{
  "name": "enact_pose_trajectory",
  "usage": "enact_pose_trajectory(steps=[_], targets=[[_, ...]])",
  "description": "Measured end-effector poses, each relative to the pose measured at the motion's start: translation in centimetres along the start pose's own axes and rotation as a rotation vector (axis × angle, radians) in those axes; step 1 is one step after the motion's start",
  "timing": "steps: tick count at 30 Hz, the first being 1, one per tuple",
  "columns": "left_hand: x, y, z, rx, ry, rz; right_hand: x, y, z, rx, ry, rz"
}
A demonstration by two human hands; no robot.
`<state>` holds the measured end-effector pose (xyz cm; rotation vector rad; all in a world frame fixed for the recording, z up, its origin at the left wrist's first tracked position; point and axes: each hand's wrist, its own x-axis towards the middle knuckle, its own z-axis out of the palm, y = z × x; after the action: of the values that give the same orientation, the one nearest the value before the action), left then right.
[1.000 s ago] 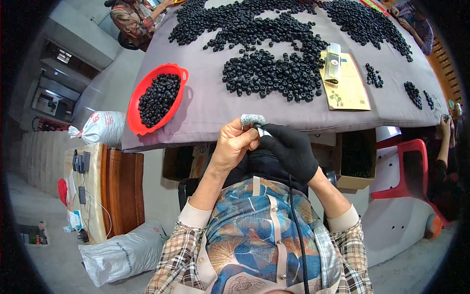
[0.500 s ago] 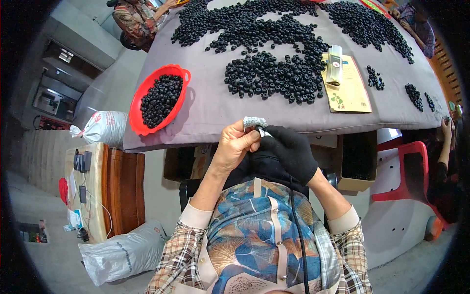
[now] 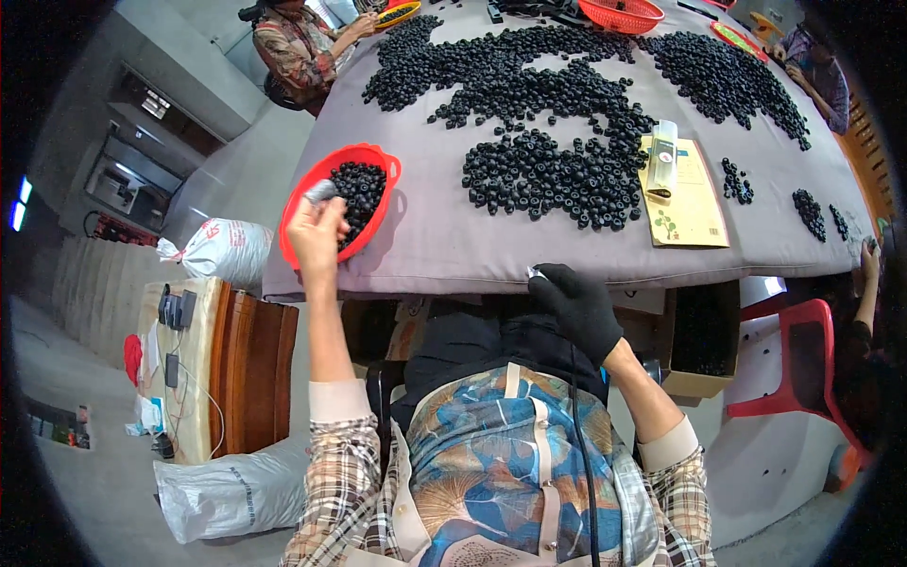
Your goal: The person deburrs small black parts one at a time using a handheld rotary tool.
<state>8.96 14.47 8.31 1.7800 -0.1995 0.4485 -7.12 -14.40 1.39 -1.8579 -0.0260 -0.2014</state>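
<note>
My left hand (image 3: 318, 227) is bare, one finger wrapped in a silvery-grey covering. It is over the near left edge of a red basket (image 3: 390, 168) heaped with small black bead-like pieces (image 3: 359, 194). Its fingers are curled in, and whatever they hold, if anything, is hidden. In a black glove, my right hand (image 3: 574, 307) is closed at the table's front edge. A small shiny metal tool (image 3: 536, 273) pokes out from its fingertips; the rest of the tool is covered by the glove.
More black pieces (image 3: 553, 180) spread over the grey tablecloth (image 3: 425, 246). A clear-and-yellow case (image 3: 663, 161) lies on a yellow booklet (image 3: 690, 217). Other people work at the far left and right. A wooden cabinet (image 3: 248, 369) and white sacks (image 3: 227, 250) stand at left.
My left hand has parted from the right and moved left to the red basket. The gloved right hand stays near the table edge with the metal tool. The whole view has shifted slightly.
</note>
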Motion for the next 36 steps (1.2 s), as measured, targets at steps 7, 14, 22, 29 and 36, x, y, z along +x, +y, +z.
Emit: enact_pose_trajectory(steps=[7, 14, 22, 29, 36], targets=[[-2.0, -2.5, 5.7, 0.227, -0.107, 0.244, 0.3, 0.1, 0.0, -0.068, 0.009, 0.061], [-6.6, -2.6, 16.3, 0.234, -0.536, 0.303, 0.2, 1.0, -0.1, 0.013, 0.027, 0.055], [-5.8, -2.6, 20.2, 0.344, -0.621, 0.315, 0.4, 1.4, -0.7, -0.02, 0.044, 0.051], [-6.1, -3.7, 20.1, 0.372, -0.523, 0.422, 0.6, 1.5, -0.5, 0.008, 0.049, 0.07], [-5.7, -2.2, 19.5, 0.433, -0.745, 0.344, 0.5, 1.3, -0.7, -0.009, 0.058, 0.077]])
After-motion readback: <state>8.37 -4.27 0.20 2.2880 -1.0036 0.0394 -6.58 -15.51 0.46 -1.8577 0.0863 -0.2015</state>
